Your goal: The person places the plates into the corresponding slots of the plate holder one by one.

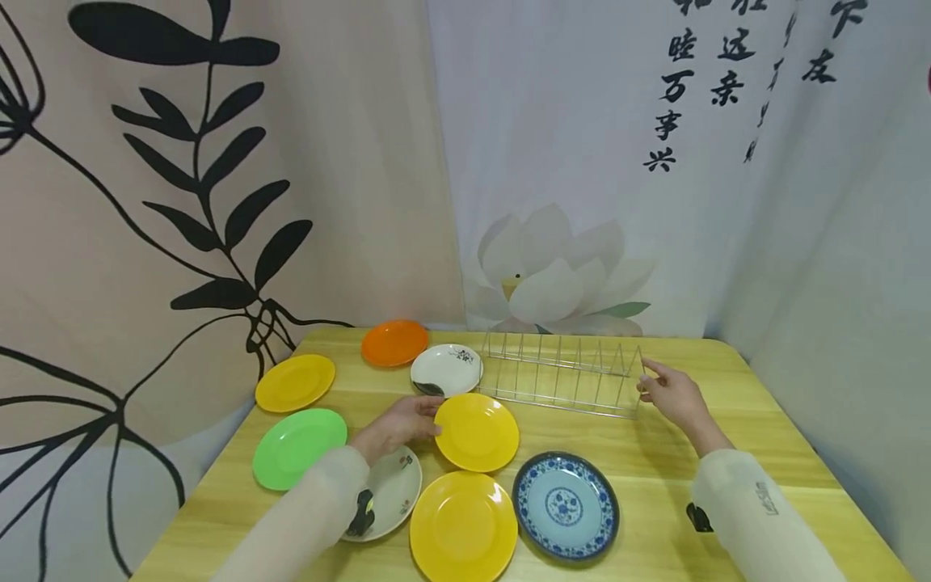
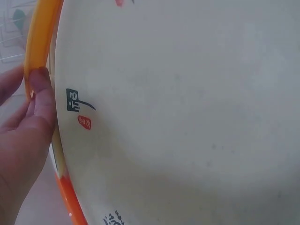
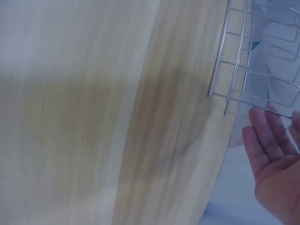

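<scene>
My left hand (image 1: 400,426) grips the left rim of a small yellow plate (image 1: 478,434), with the thumb on its edge. In the left wrist view that yellow plate (image 2: 42,35) is edge-on between thumb and fingers. On the far right, my right hand (image 1: 676,398) pinches the end wire of a metal wire dish rack (image 1: 556,404). The right wrist view has the rack (image 3: 233,61) at upper right, with the fingers (image 3: 265,140) at its end wire. Beneath the left forearm lies a white plate with printed marks (image 1: 400,493), partly hidden by the sleeve.
Nearest me lie a larger yellow plate (image 1: 463,529) and a blue patterned plate (image 1: 566,507). At left are a green plate (image 1: 301,449) and another yellow plate (image 1: 295,382). An orange plate (image 1: 395,343) and a white plate (image 1: 446,368) lie toward the back, before a curtain (image 1: 364,162).
</scene>
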Tool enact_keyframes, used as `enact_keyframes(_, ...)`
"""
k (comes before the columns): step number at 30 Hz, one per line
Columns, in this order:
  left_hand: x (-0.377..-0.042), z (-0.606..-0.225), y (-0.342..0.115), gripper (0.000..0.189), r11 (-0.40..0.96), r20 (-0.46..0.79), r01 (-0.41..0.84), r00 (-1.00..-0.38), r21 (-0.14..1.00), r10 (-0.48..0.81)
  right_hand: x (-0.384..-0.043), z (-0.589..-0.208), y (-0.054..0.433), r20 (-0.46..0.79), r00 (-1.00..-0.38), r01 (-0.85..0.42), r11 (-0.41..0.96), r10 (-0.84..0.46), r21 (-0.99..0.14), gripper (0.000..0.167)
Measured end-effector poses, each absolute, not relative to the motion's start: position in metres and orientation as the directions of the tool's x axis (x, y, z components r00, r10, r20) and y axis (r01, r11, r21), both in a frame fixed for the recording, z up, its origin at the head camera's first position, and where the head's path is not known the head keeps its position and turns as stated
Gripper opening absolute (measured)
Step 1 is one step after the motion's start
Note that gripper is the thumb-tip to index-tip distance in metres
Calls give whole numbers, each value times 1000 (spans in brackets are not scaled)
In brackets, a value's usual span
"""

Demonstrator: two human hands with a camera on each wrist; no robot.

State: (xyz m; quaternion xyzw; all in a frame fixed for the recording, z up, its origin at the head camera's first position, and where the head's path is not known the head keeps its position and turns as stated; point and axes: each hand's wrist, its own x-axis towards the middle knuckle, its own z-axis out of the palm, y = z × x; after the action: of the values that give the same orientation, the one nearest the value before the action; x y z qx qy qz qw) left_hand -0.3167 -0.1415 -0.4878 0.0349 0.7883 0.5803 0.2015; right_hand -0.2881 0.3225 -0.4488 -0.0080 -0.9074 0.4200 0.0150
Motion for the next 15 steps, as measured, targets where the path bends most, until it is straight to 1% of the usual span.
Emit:
enact_keyframes(6, -309, -491, -145, 62, 283, -296, -208, -902, 936, 315, -284, -452, 319, 7, -1000, 8, 658, 20, -753, 55)
enact_keyframes(15, -312, -487, -145, 62, 195, -246, -184, -894, 964, 374, -286, -449, 322, 37, -999, -17, 663, 17, -748, 54)
